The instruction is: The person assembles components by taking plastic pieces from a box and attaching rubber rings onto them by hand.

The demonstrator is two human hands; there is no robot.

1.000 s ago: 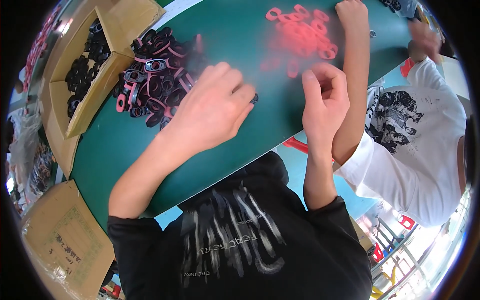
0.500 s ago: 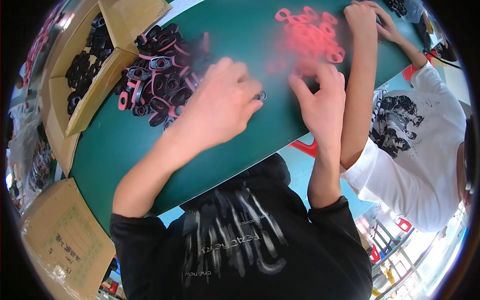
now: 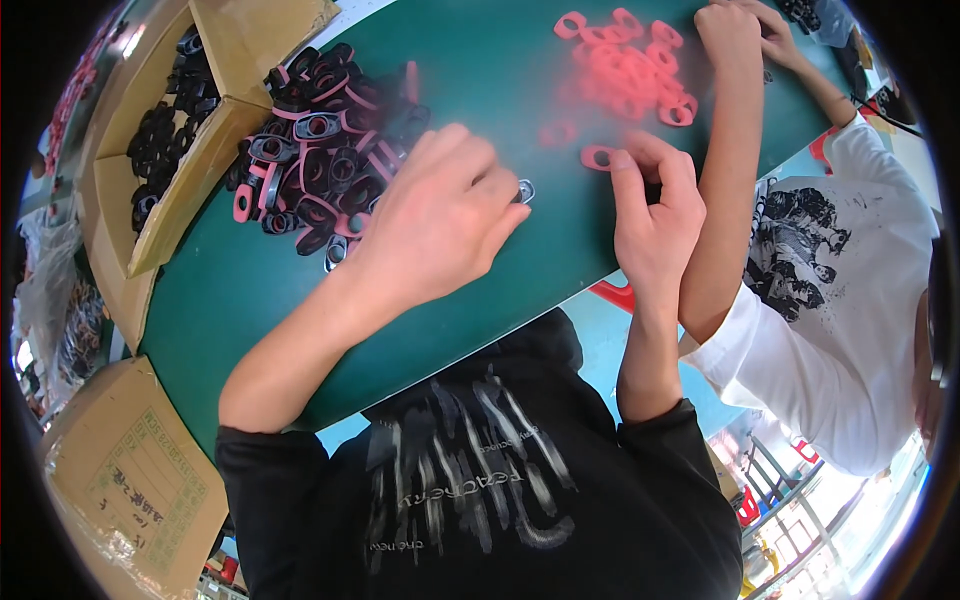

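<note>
Over the middle of the green table, my left hand (image 3: 445, 205) is closed on a small black-and-silver oval part (image 3: 525, 191), of which only one end sticks out past the fingers. My right hand (image 3: 656, 205) pinches a pink oval ring (image 3: 597, 157) between thumb and fingers, to the right of that part. Beyond it lies a blurred heap of pink oval rings (image 3: 630, 75); a single blurred pink ring (image 3: 557, 133) sits apart from them. Left of my left hand is a pile of black oval parts (image 3: 318, 165), several with pink rings on them.
An open cardboard box (image 3: 215, 150) with more black parts stands at the far left. A second cardboard box (image 3: 130, 480) is at the lower left. On the right, a co-worker's arm (image 3: 728, 170) reaches over the green table (image 3: 230, 330), close beside my right hand.
My right hand has drawn back slightly from the pink heap, and a pink ring now shows in its fingers. The left hand has barely moved.
</note>
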